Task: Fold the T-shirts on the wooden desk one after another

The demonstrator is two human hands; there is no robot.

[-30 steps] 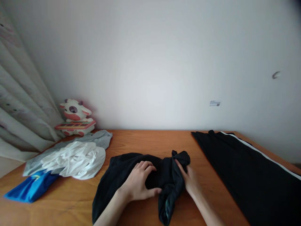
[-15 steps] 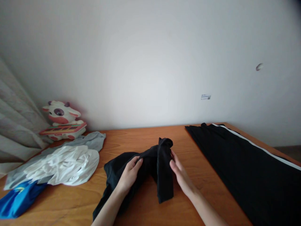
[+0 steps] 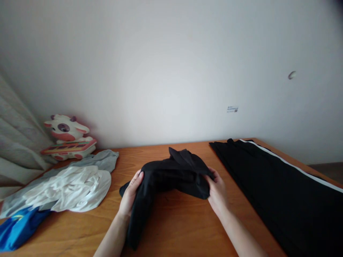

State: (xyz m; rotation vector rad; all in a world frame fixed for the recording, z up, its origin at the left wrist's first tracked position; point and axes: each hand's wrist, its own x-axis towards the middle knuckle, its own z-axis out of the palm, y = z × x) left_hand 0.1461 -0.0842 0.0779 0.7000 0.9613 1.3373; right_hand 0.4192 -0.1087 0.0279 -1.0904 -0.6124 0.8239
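Observation:
A bunched black garment (image 3: 171,173) is held up a little over the wooden table, spread between my two hands. At its left side my left hand (image 3: 131,191) grips the cloth, with the thumb on top. My right hand (image 3: 216,187) has hold of the right end, its fingertips partly hidden by the fabric. One long piece of the garment hangs down towards the table's near side, just right of my left hand.
Black pants with a white stripe (image 3: 270,178) lie on the right of the table (image 3: 184,228). On the left are a white garment (image 3: 77,189), grey cloth (image 3: 107,159) and blue cloth (image 3: 21,228). A cow toy (image 3: 68,137) stands by the wall and curtain (image 3: 18,142).
My hands have moved apart, the left one leftwards and the right one slightly right. Between them the black garment is now spread wider, and its upright folded strip has dropped away.

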